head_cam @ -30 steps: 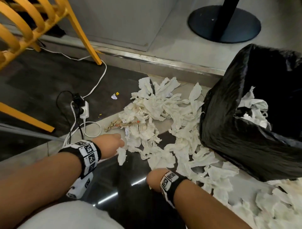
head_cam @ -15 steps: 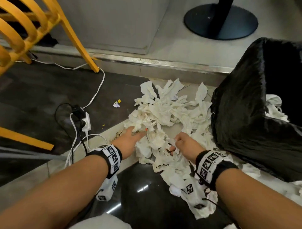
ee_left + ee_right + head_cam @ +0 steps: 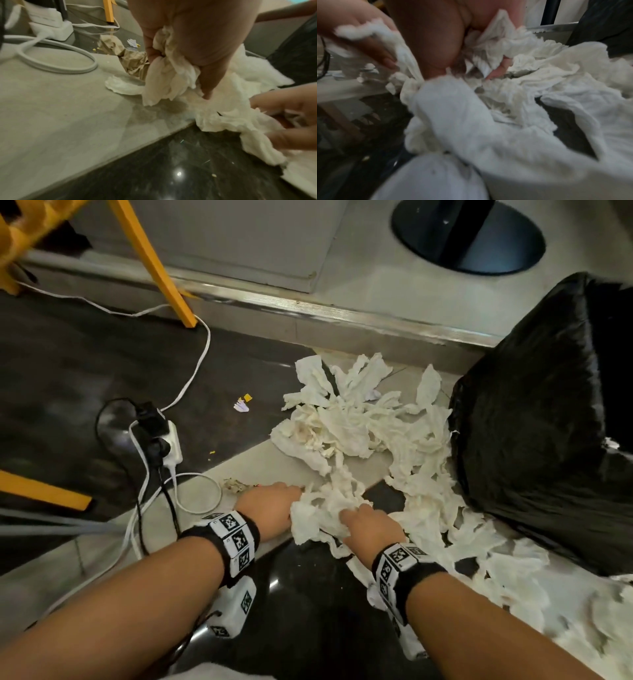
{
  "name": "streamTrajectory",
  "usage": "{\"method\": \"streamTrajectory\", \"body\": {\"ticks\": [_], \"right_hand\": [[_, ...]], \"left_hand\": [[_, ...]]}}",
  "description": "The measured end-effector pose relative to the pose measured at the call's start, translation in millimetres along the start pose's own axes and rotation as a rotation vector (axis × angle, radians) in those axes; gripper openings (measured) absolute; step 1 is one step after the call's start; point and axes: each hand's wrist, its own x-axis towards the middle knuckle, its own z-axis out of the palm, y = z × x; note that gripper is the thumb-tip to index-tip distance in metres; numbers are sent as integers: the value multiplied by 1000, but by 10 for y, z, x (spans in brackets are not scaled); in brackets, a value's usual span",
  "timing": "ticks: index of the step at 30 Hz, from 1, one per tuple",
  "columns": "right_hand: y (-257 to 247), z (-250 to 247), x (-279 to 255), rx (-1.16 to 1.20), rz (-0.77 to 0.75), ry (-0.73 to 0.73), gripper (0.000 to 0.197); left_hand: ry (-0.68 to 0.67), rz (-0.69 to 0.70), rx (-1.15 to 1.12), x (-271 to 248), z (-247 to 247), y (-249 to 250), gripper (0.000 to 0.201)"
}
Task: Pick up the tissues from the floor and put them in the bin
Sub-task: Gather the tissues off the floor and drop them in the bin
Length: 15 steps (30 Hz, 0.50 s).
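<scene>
A heap of crumpled white tissues (image 3: 359,426) covers the floor left of the bin (image 3: 534,440), which is lined with a black bag. My left hand (image 3: 274,505) grips a wad of tissues (image 3: 169,75) low over the pale tile, its fingers curled round it in the left wrist view. My right hand (image 3: 366,525) is just to its right, fingers curled into the same bunch of tissues (image 3: 318,515). In the right wrist view the right hand (image 3: 447,44) is buried in blurred tissue (image 3: 522,94). More tissues (image 3: 513,573) trail along the bin's base.
A white power strip (image 3: 168,440) with black plugs and looping white cable (image 3: 198,491) lies left of my left hand. A yellow chair leg (image 3: 154,265) stands at the back left. A metal floor strip (image 3: 308,313) and a black round table base (image 3: 469,237) lie beyond. Small paper scraps (image 3: 241,404).
Both hands have drawn back towards me and come together, closing on one bunch of tissues. The camera has tilted; the inside of the bin is no longer seen.
</scene>
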Motion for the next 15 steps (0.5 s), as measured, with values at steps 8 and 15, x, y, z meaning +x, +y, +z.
{"method": "streamTrajectory", "body": {"ticks": [8,15], "right_hand": [[107,-178,36,567,27,337,15],[314,-537,-57,884,46,456,24]], "left_hand": [[302,154,-145,-195,104,-61,19],[77,142,-94,-105,36,181,19]]}}
